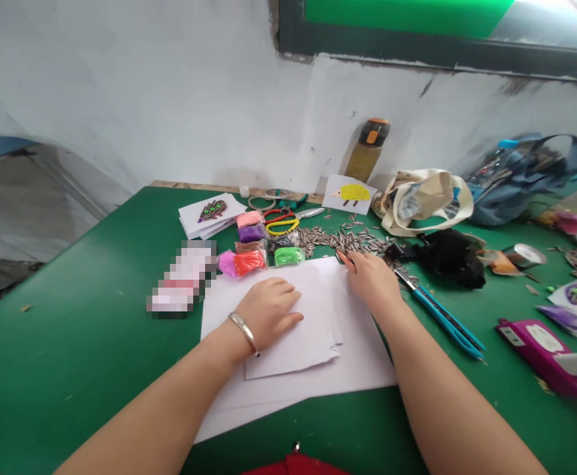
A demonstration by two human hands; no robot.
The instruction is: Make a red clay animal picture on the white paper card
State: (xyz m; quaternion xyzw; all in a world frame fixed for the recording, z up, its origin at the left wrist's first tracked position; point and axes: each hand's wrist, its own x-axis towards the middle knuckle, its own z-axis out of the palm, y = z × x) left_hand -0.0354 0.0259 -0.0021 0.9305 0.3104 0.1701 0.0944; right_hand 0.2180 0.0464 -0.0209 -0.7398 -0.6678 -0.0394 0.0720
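Note:
My left hand (267, 313), with a silver bracelet at its wrist, lies flat with its fingers spread on a smaller white sheet (288, 353). Beneath that sheet are larger white papers (362, 363). My right hand (373, 280) rests at the upper right of the papers, its fingers closed on an orange pencil-like stick (346, 260) that points up and left. Just beyond it lies a pile of striped seeds (318, 239). Packets of coloured clay, among them a red one (249, 263) and a green one (289, 256), sit along the papers' top edge.
Yellow-handled scissors (283, 227), a hedgehog drawing (348, 193) and a bottle (366, 155) stand or lie toward the wall. To the right are a blue cutter (444, 316), a black cloth item (451, 258), a cream bag (424, 201) and a purple case (540, 349).

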